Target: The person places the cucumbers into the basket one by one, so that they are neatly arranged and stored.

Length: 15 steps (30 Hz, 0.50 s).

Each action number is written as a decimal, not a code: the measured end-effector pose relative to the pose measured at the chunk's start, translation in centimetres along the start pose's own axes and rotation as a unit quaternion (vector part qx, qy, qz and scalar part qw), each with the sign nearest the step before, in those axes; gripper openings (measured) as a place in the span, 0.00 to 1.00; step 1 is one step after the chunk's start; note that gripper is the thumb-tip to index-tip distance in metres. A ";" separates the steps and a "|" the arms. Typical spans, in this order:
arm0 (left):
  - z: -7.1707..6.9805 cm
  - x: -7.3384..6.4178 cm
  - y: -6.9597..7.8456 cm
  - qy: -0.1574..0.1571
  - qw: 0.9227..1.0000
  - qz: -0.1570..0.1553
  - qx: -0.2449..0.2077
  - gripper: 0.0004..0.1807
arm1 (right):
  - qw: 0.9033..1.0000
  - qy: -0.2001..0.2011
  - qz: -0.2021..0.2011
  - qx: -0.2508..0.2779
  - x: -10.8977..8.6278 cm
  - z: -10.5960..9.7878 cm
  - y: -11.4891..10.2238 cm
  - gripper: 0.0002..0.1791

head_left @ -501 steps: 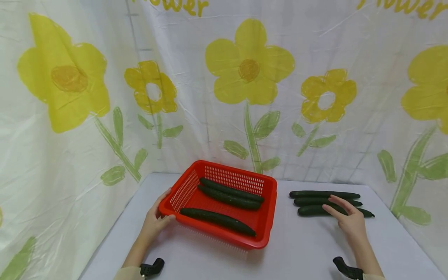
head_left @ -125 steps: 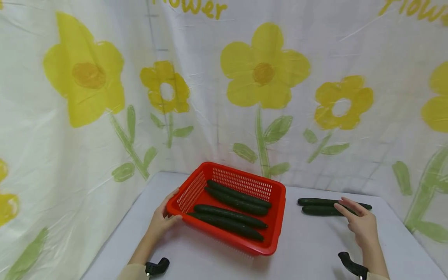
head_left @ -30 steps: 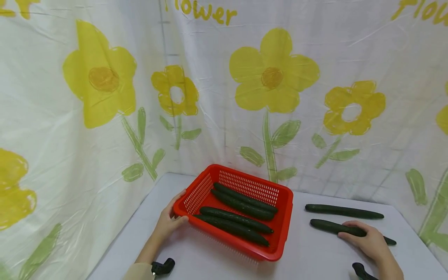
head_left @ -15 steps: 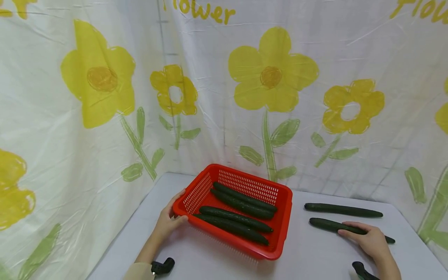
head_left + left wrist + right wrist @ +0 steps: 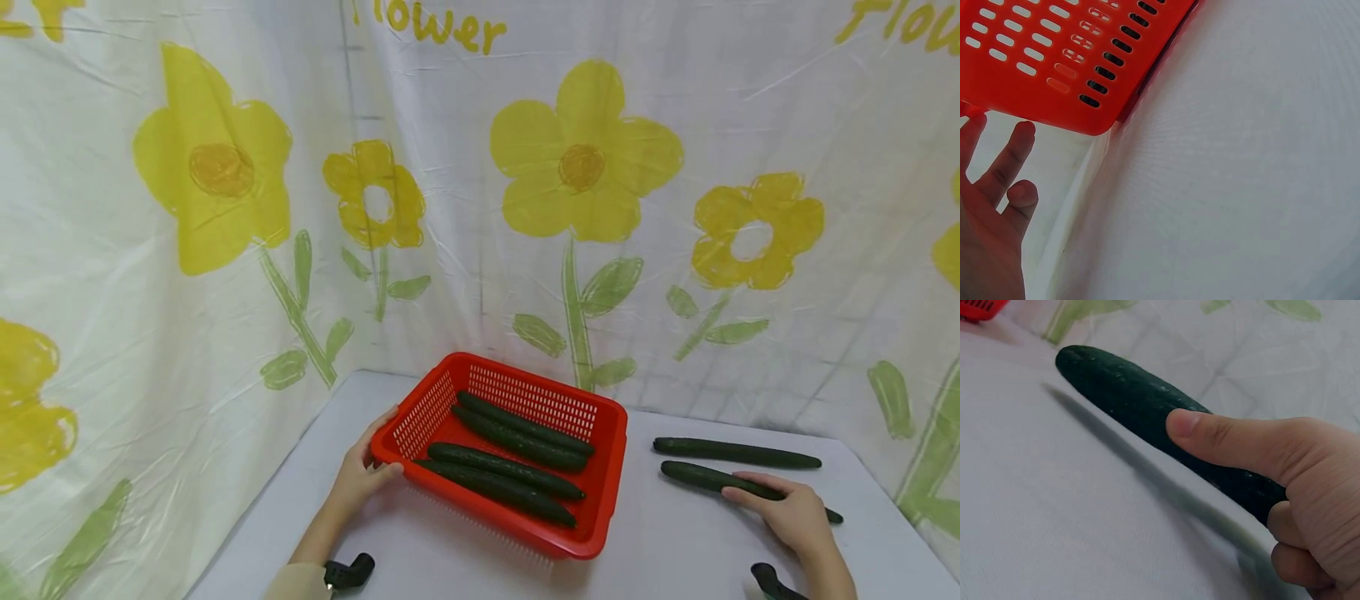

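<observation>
A red plastic basket (image 5: 611,492) with slotted walls stands on the table, several dark green cucumbers (image 5: 517,429) lying inside it. My left hand (image 5: 358,483) holds the basket's left corner, thumb at the front rim and fingers round the outer side; the left wrist view shows fingertips at the basket's edge. On the right, my right hand (image 5: 795,512) grips a cucumber (image 5: 697,476) across its middle, thumb on the near side. In the right wrist view that cucumber (image 5: 1122,387) is raised off the table, with a shadow below it. Another cucumber (image 5: 735,452) lies just behind.
The table (image 5: 645,550) has a white cover. Behind it and along the left hangs a white curtain (image 5: 450,292) printed with yellow flowers. Black wrist-camera mounts (image 5: 352,570) sit on both wrists.
Since the oldest frame, another cucumber has joined those in the basket, leaving fewer at the right. My right hand has taken hold of the nearer cucumber and slightly raised it. The left hand keeps its hold.
</observation>
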<state>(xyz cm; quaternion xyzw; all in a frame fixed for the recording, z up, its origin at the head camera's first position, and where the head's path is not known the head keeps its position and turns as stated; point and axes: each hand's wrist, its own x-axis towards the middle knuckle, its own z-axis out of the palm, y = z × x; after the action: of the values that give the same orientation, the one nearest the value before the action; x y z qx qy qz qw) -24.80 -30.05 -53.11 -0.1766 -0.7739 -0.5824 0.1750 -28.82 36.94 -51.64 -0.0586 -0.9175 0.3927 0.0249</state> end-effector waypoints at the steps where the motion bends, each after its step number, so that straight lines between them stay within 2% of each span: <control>1: 0.0 0.0 0.0 0.000 1.000 -0.001 -0.002 0.46 | 1.000 0.006 0.003 0.003 -0.1 0.0 -0.2 0.41; 6: 0.0 0.0 0.2 0.002 1.000 -0.004 -0.002 0.46 | 0.999 0.034 0.010 0.023 -0.4 -0.3 -1.6 0.41; 15: 0.1 0.0 0.2 0.000 1.000 -0.001 -0.009 0.46 | 0.997 0.071 -0.022 0.003 -0.7 -1.2 -4.1 0.39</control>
<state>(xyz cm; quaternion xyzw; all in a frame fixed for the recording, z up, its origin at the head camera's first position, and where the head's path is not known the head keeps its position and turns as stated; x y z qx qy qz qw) -24.71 -29.92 -52.98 -0.1774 -0.7688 -0.5897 0.1726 -28.37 34.93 -47.81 -0.0662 -0.9133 0.3895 0.0989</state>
